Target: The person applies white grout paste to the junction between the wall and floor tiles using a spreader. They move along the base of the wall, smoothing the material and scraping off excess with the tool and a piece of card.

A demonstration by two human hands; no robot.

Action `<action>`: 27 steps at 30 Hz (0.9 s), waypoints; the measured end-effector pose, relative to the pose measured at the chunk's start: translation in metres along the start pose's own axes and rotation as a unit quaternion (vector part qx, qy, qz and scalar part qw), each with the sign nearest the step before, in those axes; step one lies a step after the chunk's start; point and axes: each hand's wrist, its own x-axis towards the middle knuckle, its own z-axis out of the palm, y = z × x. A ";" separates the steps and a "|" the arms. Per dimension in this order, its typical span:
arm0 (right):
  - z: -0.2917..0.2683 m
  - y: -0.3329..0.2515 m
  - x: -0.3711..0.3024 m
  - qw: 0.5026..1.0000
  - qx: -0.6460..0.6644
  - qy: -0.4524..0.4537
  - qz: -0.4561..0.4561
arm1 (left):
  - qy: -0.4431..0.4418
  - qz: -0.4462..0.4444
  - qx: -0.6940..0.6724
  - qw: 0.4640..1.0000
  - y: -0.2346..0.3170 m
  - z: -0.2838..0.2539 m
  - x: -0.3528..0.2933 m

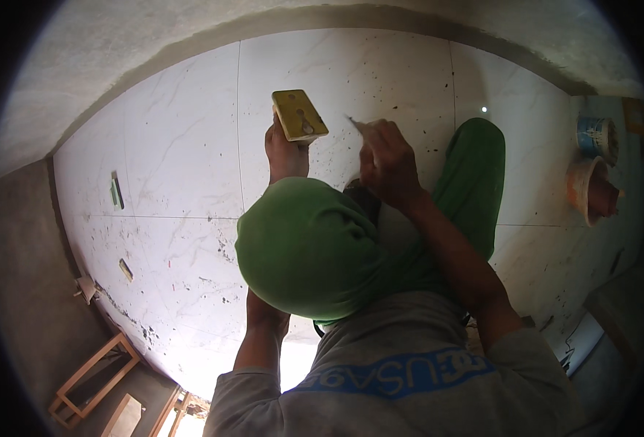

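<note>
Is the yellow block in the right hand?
No, the left hand holds the yellow block, while the right hand is apart from it.

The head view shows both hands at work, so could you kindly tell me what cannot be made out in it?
In the head view:
Left hand: fingers mostly hidden behind the yellow block.
Thin object in the right hand: too blurred to identify, and partly covered by that hand.
Left forearm: middle hidden by the green-trousered knee.
Blue tub: contents too small and dim to tell.
</note>
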 end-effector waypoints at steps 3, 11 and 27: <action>-0.001 -0.026 0.010 0.998 0.002 -0.023 -0.051 | -0.066 0.120 0.176 0.975 0.000 -0.006 0.006; 0.013 0.016 0.025 0.999 -0.026 -0.036 -0.032 | -0.052 -0.014 0.103 0.993 -0.012 0.012 -0.007; -0.037 0.066 0.013 0.710 0.591 -0.074 0.375 | -0.041 -0.221 -0.020 0.974 -0.038 -0.012 -0.004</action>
